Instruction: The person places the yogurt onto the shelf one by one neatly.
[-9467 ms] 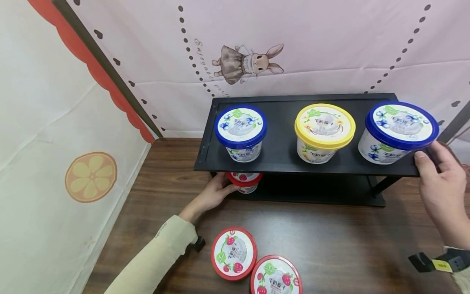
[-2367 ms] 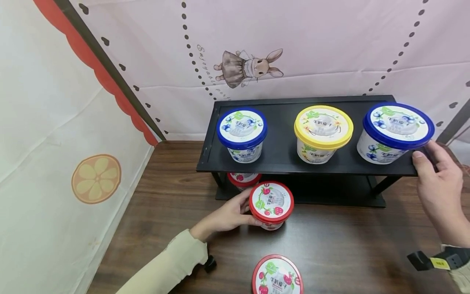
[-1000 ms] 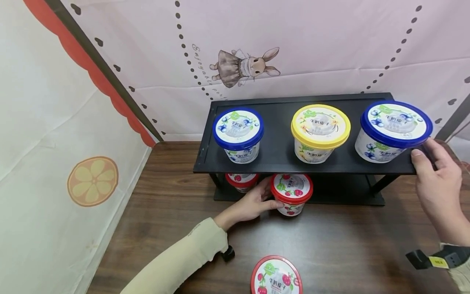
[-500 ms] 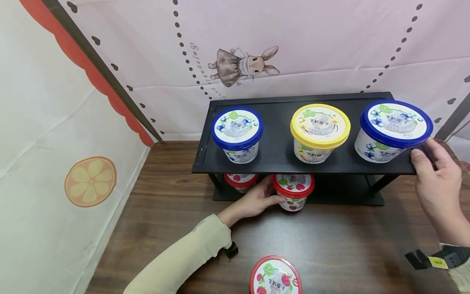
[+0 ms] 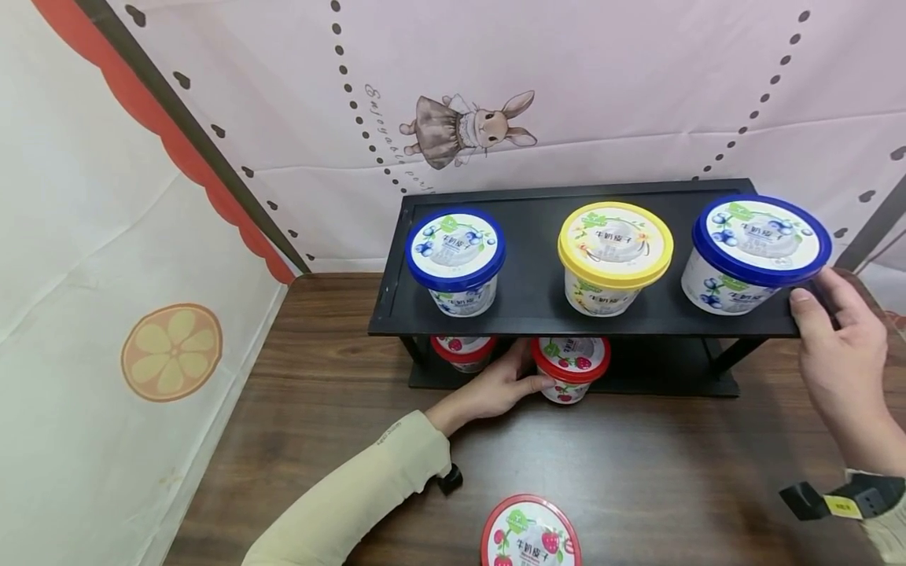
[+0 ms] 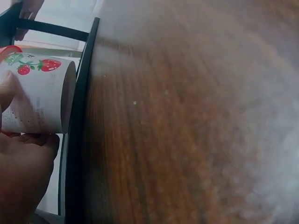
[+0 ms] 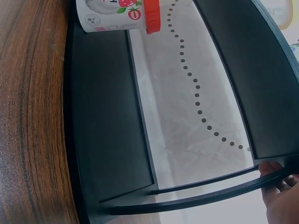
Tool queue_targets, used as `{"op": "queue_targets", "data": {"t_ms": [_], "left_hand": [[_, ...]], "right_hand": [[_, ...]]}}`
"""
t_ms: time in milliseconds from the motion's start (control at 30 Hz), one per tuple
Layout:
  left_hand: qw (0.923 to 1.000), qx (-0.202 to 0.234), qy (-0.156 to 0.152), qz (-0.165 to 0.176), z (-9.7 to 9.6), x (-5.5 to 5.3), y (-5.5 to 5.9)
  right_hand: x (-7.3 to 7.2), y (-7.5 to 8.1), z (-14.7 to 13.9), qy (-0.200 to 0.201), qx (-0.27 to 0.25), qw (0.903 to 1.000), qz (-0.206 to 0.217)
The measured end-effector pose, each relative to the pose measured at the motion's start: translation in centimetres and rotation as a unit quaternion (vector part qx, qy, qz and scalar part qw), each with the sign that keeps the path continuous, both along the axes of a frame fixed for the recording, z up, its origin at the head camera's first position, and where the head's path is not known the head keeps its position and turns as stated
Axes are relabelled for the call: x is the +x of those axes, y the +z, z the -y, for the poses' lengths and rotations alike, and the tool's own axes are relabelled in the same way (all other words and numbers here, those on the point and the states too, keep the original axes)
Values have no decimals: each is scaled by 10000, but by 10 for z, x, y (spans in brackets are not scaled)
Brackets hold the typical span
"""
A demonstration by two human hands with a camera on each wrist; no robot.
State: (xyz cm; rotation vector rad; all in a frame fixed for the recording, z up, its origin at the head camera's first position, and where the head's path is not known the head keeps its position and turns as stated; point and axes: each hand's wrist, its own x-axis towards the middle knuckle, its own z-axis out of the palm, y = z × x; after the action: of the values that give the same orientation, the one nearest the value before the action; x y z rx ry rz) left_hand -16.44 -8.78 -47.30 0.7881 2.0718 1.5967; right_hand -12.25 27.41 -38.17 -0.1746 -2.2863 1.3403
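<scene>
My left hand (image 5: pixel 499 387) grips a red-lidded strawberry tub (image 5: pixel 566 391) at the middle of the lower shelf, its lid partly under the upper shelf. In the left wrist view the strawberry tub (image 6: pixel 39 93) has its base right at the shelf's front bar. My right hand (image 5: pixel 845 338) grips the right end of the black two-tier rack (image 5: pixel 531 314), beside a blue-lidded tub (image 5: pixel 757 244). Fingers of the right hand (image 6: pixel 30 16) show beyond the rack's end bar in the left wrist view. Another strawberry tub (image 5: pixel 463 354) stands at the lower shelf's left, half hidden.
On the upper shelf stand a yellow-lidded tub (image 5: pixel 614 251) and a second blue-lidded tub (image 5: pixel 456 255). One more strawberry tub (image 5: pixel 531 534) sits on the wooden table (image 5: pixel 672 472) near the front. A printed cloth (image 5: pixel 602 79) hangs behind the rack.
The left hand let go of the left strawberry tub, took another from the table and carried it right and back onto the lower shelf, lately easing further in. The right hand stayed on the rack.
</scene>
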Motion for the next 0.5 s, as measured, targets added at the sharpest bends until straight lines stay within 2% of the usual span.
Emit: {"op": "queue_targets", "data": {"t_ms": [300,500], "left_hand": [[9994,-334,-20,-122,1,-5,-2],[9969,-677,394,-118,0,-7,-4]], "right_hand": [[1,2,2,-30,-29,10000,11],[0,1,1,57,9,9999,-99]]}}
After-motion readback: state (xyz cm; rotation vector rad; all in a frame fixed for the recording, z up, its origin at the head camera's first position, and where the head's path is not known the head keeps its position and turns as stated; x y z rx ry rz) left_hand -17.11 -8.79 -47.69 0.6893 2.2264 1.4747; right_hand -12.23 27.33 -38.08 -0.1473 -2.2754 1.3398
